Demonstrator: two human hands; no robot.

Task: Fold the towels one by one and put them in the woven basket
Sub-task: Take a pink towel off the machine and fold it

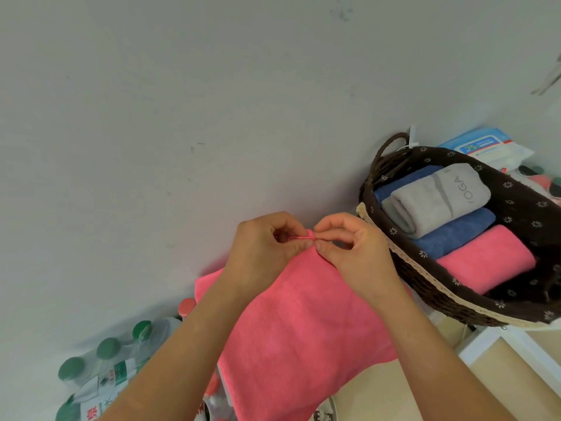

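A pink towel (300,326) hangs in the air in front of me, held by its top edge. My left hand (264,253) and my right hand (355,253) sit side by side and both pinch that edge at the same spot. To the right stands the dark woven basket (425,281) with a flowered brown lining. Folded inside it lie a grey towel (437,199), a blue towel (455,232) and another pink towel (485,259). A further blue towel (403,182) shows behind the grey one.
A grey wall fills the view ahead. Several green-capped water bottles (106,357) stand on the floor at the lower left. A pack of wipes (485,147) lies behind the basket. The basket rests on a white-edged, light wooden surface (516,360).
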